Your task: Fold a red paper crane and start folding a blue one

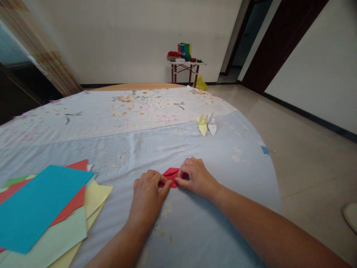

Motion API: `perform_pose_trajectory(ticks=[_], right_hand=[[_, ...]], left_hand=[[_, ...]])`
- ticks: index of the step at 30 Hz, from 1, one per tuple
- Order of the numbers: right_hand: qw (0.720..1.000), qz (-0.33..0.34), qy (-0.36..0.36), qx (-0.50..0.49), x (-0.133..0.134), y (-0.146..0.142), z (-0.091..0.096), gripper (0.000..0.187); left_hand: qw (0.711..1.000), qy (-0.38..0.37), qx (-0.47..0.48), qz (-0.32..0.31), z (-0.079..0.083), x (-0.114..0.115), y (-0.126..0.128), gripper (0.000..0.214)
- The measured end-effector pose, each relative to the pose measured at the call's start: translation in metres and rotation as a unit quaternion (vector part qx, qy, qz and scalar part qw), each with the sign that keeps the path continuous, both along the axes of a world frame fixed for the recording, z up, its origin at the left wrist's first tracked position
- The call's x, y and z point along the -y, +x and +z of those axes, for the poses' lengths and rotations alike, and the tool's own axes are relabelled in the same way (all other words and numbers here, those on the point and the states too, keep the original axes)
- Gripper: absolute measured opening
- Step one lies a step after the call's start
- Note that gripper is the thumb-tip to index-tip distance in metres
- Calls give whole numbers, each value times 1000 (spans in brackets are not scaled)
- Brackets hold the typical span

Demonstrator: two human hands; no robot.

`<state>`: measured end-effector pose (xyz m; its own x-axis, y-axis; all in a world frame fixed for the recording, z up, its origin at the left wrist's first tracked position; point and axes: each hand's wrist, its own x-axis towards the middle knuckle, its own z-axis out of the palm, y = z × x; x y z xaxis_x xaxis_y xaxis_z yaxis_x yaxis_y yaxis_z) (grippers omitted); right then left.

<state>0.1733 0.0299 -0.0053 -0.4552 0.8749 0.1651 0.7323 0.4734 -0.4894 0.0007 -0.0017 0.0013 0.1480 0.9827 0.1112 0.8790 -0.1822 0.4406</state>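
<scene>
A small piece of folded red paper (171, 173) lies on the blue part of the tablecloth, between both hands. My left hand (150, 186) pinches its left end, with thumb and fingertips on the paper. At the right end, my right hand (195, 176) has its thumb and index finger closed on the edge. Both hands hide parts of the paper, and its creases show only in the middle. Farther off to the right stand two folded paper cranes, a yellow one (202, 125) and a white one (212, 125), side by side.
A loose stack of coloured paper lies at the left, with a blue sheet (46, 208) on top. A floral tablecloth (111, 126) covers the round table. By the far wall stands a small side table (188, 64) carrying a colourful bag (184, 51).
</scene>
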Motion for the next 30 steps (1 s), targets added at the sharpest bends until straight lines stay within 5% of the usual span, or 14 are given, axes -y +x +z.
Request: perform_pose_trajectory(ticks=[30], right_hand=[[1000, -13, 18, 5, 0, -1, -3, 22]], left_hand=[[998, 36, -44, -24, 3, 6, -1, 19]])
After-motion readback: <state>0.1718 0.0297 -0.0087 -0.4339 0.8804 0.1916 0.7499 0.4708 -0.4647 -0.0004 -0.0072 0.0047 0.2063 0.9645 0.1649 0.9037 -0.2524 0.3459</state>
